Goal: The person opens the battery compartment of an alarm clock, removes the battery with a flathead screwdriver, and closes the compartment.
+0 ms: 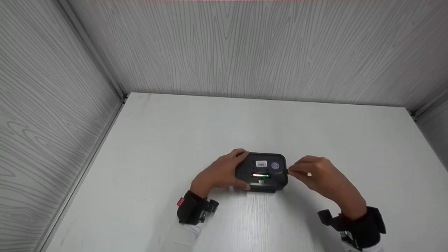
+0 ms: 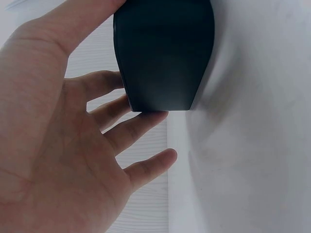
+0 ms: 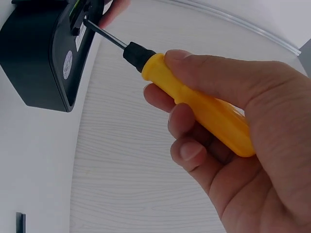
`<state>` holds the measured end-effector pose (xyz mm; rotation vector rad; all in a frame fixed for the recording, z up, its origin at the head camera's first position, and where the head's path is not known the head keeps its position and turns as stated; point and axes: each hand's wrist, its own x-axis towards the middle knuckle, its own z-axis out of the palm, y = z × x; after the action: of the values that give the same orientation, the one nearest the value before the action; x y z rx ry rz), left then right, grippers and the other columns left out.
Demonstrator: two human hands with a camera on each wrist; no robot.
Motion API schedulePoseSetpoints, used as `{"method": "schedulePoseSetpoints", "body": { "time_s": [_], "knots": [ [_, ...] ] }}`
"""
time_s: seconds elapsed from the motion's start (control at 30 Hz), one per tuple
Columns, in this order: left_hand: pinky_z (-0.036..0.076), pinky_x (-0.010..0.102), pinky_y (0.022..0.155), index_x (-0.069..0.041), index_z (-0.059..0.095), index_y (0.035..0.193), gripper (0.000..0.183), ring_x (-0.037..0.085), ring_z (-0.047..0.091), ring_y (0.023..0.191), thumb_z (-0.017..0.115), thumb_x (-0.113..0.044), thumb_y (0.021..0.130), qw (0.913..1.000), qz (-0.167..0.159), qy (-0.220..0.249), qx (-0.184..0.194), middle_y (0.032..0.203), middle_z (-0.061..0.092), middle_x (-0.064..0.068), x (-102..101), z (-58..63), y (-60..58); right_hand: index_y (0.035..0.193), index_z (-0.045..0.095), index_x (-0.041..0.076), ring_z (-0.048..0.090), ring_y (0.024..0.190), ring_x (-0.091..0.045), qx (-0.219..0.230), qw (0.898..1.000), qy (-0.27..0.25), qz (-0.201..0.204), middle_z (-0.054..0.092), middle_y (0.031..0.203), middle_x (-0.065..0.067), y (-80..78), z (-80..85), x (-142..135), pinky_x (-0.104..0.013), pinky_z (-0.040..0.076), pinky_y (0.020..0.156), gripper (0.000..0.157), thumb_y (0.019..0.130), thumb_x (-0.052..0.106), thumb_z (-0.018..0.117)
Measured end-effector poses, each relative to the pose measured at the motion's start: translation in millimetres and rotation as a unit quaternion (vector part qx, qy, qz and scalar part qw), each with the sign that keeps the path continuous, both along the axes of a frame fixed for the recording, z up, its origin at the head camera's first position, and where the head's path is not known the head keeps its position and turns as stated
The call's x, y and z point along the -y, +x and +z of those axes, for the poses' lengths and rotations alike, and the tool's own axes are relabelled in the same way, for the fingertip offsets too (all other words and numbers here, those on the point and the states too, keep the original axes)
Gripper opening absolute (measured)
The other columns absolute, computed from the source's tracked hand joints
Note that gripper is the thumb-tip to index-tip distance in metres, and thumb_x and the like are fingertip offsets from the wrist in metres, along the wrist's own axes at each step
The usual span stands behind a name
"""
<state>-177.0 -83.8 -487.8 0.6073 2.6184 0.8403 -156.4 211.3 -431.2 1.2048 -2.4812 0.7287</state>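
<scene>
Holding the black box (image 1: pixel 246 173) well in from the counter's (image 1: pixel 168 140) back edge, we have our left fingers (image 2: pixel 136 127) gripping its sides, likely best since it looks light, hard and slippery, and our right fingers (image 3: pixel 181 120) round the yellow screwdriver (image 3: pixel 209 116).

One black electronic device (image 1: pixel 274 179); one visible battery (image 1: pixel 260 175) inside it. Two labels on its face: one barcode label (image 1: pixel 261 163), one round sticker (image 1: pixel 275 165). One yellow-handled screwdriver (image 3: pixel 206 112) at its right end. Two grips: one left grip (image 1: pixel 221 172) on its left, one right grip (image 1: pixel 320 175) on its right. One bench (image 1: pixel 210 126) under it. Three wood-grain panels (image 1: pixel 227 45): behind, left and right of it.
</scene>
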Motion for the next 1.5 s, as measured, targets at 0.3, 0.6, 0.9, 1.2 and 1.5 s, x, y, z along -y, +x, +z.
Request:
{"method": "schedulePoseSetpoints", "body": {
  "time_s": [0.3,0.6,0.9,1.2,1.5],
  "knots": [
    [0.034,0.043,0.115,-0.024,0.026,0.155,0.105,0.025,0.034,0.144,0.081,-0.053,0.07,1.0,0.0,-0.005,0.002,0.159,0.026,-0.009,-1,0.2,-0.4,0.083,0.078,0.007,0.064,0.067,-0.007,-0.001,1.0,0.028,-0.009,0.071,0.075,0.002,0.5,-2.5,3,-0.012,0.05,0.061,0.022,0.069,-0.008,0.08],
    [0.035,0.043,0.114,-0.023,0.027,0.155,0.105,0.026,0.034,0.143,0.081,-0.053,0.07,1.0,-0.002,-0.004,0.003,0.159,0.026,-0.008,0,-0.2,-0.1,0.084,0.078,0.006,0.065,0.068,-0.009,-0.003,0.999,0.046,-0.013,0.071,0.075,0.0,2.5,-0.7,6,-0.019,0.054,0.06,0.022,0.068,-0.009,0.079],
    [0.034,0.043,0.115,-0.023,0.026,0.155,0.105,0.025,0.033,0.144,0.081,-0.054,0.07,1.0,-0.002,-0.006,0.003,0.159,0.025,-0.008,0,1.0,0.1,0.082,0.078,0.005,0.067,0.072,-0.013,-0.009,0.997,0.073,-0.029,0.072,0.077,-0.002,6.7,1.4,13,-0.025,0.057,0.061,0.017,0.07,-0.007,0.079],
    [0.035,0.043,0.114,-0.024,0.026,0.155,0.105,0.025,0.034,0.144,0.081,-0.053,0.07,1.0,-0.002,-0.004,0.006,0.16,0.025,-0.008,-1,-1.7,1.9,0.08,0.077,0.005,0.063,0.07,-0.011,-0.014,0.993,0.109,-0.046,0.068,0.075,-0.002,11.5,7.6,27,-0.023,0.054,0.06,0.013,0.073,-0.006,0.077],
    [0.036,0.043,0.114,-0.025,0.026,0.155,0.104,0.023,0.034,0.144,0.081,-0.051,0.071,0.9999,0.002,-0.007,0.007,0.159,0.026,-0.009,2,-5.5,3.1,0.073,0.073,0.008,0.053,0.064,-0.008,0.018,0.988,0.148,-0.051,0.063,0.068,0.002,8.0,15.1,43,-0.023,0.049,0.057,0.015,0.077,-0.006,0.071]
  ]
}}
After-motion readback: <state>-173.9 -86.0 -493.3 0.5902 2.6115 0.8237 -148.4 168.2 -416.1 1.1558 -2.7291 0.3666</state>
